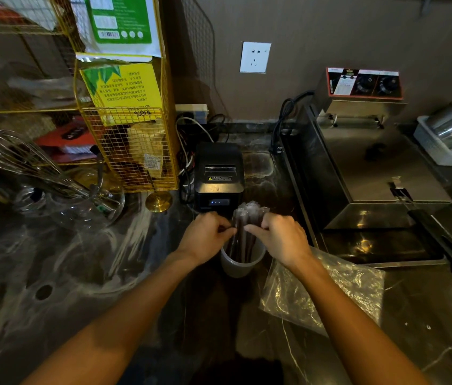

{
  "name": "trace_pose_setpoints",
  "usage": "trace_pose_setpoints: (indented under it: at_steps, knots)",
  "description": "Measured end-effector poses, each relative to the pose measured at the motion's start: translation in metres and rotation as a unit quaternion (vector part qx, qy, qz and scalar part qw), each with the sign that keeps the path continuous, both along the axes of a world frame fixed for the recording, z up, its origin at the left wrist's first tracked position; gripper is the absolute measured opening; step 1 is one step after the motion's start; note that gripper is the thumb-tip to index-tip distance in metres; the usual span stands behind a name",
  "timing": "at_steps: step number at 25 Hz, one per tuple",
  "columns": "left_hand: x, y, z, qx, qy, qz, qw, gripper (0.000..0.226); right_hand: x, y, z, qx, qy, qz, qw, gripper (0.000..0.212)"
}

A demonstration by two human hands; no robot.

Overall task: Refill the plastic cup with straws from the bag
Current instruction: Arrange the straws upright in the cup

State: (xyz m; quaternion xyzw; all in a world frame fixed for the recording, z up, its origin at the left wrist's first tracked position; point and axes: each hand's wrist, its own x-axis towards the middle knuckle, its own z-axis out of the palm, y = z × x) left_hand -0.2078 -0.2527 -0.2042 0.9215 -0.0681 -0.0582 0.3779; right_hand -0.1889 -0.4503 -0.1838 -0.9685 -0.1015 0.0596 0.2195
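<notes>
A translucent plastic cup (240, 263) stands on the dark marble counter at the centre. A bundle of several dark, clear-wrapped straws (248, 218) stands upright in it, tops rising above the rim. My left hand (205, 236) grips the bundle from the left and my right hand (280, 237) grips it from the right, both just above the cup. A clear plastic bag (327, 293) lies flat and crumpled on the counter to the right of the cup, under my right forearm.
A black receipt printer (219, 176) sits just behind the cup. A steel fryer (369, 165) with a black handle fills the right side. A yellow wire rack (133, 140), a whisk (33, 165) and glassware (86, 209) stand at the left.
</notes>
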Motion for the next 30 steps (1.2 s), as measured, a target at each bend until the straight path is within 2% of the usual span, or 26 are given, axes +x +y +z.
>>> trace_pose_setpoints:
  at_steps: [2, 5, 7, 10, 12, 14, 17, 18, 19, 21, 24, 27, 29, 30]
  knots:
    - [-0.003, 0.002, -0.005, -0.012, -0.021, 0.024, 0.999, 0.013, -0.002, -0.008, -0.004, 0.035, 0.024, -0.046, 0.998, 0.039]
    - [-0.005, 0.006, -0.007, -0.008, -0.02, 0.032, 0.999, 0.017, -0.003, -0.014, -0.01, 0.065, 0.05, -0.059, 0.995, 0.042]
    - [-0.006, 0.008, -0.002, -0.001, -0.029, 0.03, 0.999, 0.019, -0.003, -0.017, -0.011, 0.078, 0.058, -0.055, 0.994, 0.043]
    - [-0.008, 0.013, 0.019, 0.007, -0.087, 0.033, 0.996, 0.017, -0.005, -0.023, -0.006, 0.103, 0.051, -0.028, 0.993, 0.045]
    - [-0.009, 0.017, 0.039, -0.017, -0.105, 0.056, 0.993, 0.015, -0.008, -0.026, 0.0, 0.138, 0.035, 0.0, 0.99, 0.046]
    - [-0.01, 0.023, 0.063, -0.074, -0.115, 0.086, 0.987, 0.018, -0.011, -0.028, 0.008, 0.184, 0.01, 0.013, 0.983, 0.039]
    - [-0.005, 0.033, 0.095, -0.162, -0.163, 0.138, 0.963, 0.025, -0.013, -0.025, 0.019, 0.224, -0.025, 0.028, 0.974, 0.015]
    - [-0.002, 0.035, 0.101, -0.211, -0.156, 0.161, 0.951, 0.026, -0.014, -0.025, 0.023, 0.233, -0.023, 0.041, 0.971, 0.005]
    - [0.001, 0.035, 0.104, -0.266, -0.132, 0.181, 0.938, 0.025, -0.015, -0.025, 0.028, 0.245, -0.007, 0.054, 0.968, 0.007]
    - [0.004, 0.031, 0.101, -0.368, -0.056, 0.205, 0.905, 0.024, -0.017, -0.025, 0.036, 0.29, 0.066, 0.067, 0.952, 0.024]
    - [0.0, 0.022, 0.086, -0.458, 0.053, 0.215, 0.861, 0.021, -0.028, -0.022, 0.051, 0.393, 0.137, 0.074, 0.906, 0.039]
    - [-0.009, 0.011, 0.071, -0.506, 0.139, 0.21, 0.825, 0.019, -0.035, -0.021, 0.063, 0.497, 0.126, 0.08, 0.855, 0.031]
    - [-0.013, 0.003, 0.06, -0.492, 0.181, 0.2, 0.828, 0.021, -0.037, -0.02, 0.069, 0.521, 0.108, 0.069, 0.844, 0.024]
    - [-0.015, -0.001, 0.054, -0.465, 0.2, 0.193, 0.841, 0.024, -0.036, -0.02, 0.07, 0.53, 0.103, 0.054, 0.84, 0.023]
